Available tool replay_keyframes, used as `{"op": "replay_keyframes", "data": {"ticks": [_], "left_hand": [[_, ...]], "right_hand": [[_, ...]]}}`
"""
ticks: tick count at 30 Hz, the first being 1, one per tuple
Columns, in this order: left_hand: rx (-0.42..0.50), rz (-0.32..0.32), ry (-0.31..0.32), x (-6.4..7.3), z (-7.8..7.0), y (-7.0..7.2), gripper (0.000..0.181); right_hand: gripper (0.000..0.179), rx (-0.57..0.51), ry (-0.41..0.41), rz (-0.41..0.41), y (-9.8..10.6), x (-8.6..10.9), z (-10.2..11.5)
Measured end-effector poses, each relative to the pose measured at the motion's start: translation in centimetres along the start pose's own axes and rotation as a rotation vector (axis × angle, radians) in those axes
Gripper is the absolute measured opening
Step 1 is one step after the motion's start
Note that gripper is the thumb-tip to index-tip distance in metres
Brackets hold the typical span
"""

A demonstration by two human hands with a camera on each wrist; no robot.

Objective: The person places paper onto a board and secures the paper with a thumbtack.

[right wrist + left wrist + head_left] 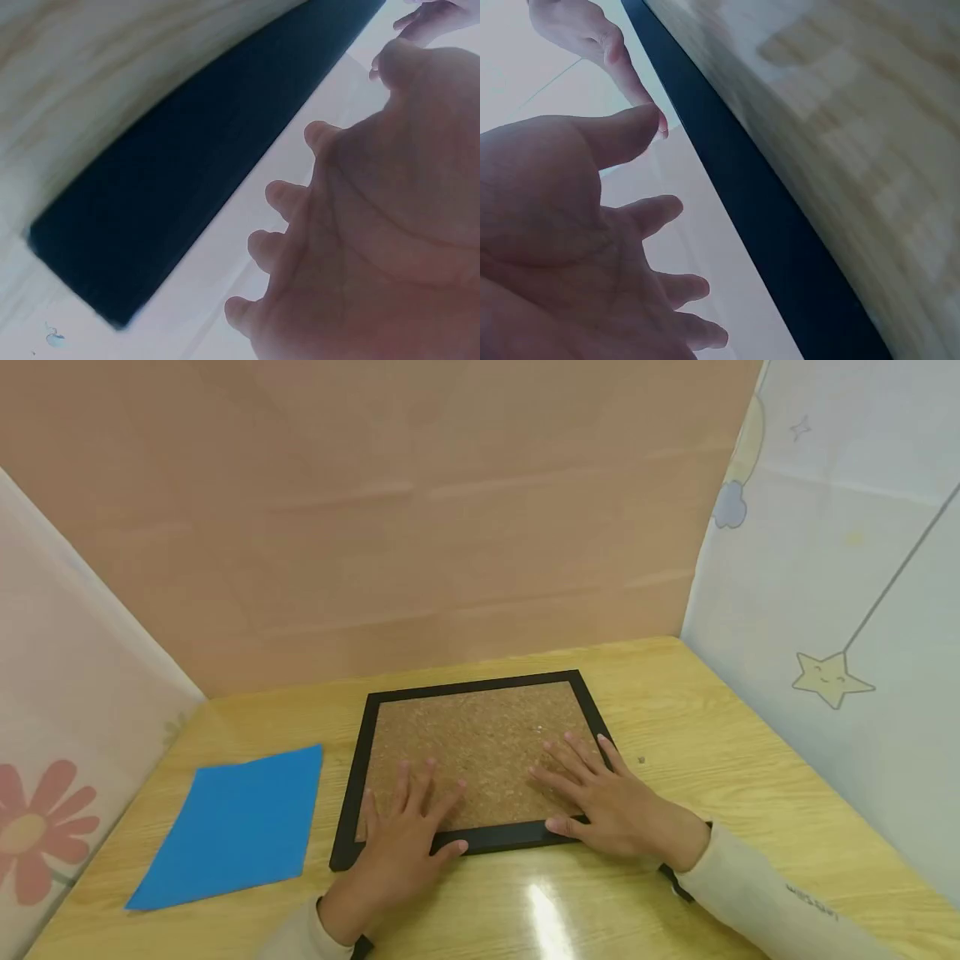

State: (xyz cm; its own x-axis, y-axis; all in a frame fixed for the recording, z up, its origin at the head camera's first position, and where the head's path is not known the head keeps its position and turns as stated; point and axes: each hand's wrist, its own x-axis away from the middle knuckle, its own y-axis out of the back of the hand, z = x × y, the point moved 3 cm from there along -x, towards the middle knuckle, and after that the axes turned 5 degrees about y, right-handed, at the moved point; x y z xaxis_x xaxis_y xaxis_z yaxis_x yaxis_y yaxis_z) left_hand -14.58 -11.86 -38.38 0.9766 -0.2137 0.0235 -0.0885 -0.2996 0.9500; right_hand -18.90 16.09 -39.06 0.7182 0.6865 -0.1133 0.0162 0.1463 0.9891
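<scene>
A cork board (472, 735) in a black frame (510, 837) lies flat on the wooden table. My left hand (401, 843), its fingers spread and the palm down, is over the board's front left corner. Over the front right part is my right hand (618, 802), also spread wide. In the left wrist view the left hand (570, 232) appears beside the black frame edge (735, 187), fingers extended. The right wrist view has the right hand (375, 210) above a frame corner (165, 172). Neither hand grips anything; whether the fingertips touch the cork cannot be told.
A blue sheet (232, 827) lies on the table left of the board. A tiny speck (641, 760) is to the right of the frame. Behind the table (750, 827) hangs a plain brownish backdrop (420, 527); patterned panels stand at both sides.
</scene>
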Motion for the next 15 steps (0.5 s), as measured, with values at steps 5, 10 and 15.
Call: {"op": "replay_keyframes", "data": {"ticks": [5,10,15], "left_hand": [[0.070,-0.047,0.019,-0.1,1.3,0.7,0.066],[0.120,-0.134,0.084,0.1,8.0,3.3,0.070],[0.114,-0.109,0.224,1.1,18.7,6.6,0.074]], "right_hand": [[0.069,-0.019,0.013,0.023,0.3,0.2,0.3],[0.070,-0.043,0.044,0.052,0.8,0.4,0.7],[0.071,-0.054,0.042,0.125,0.8,0.5,0.9]]}}
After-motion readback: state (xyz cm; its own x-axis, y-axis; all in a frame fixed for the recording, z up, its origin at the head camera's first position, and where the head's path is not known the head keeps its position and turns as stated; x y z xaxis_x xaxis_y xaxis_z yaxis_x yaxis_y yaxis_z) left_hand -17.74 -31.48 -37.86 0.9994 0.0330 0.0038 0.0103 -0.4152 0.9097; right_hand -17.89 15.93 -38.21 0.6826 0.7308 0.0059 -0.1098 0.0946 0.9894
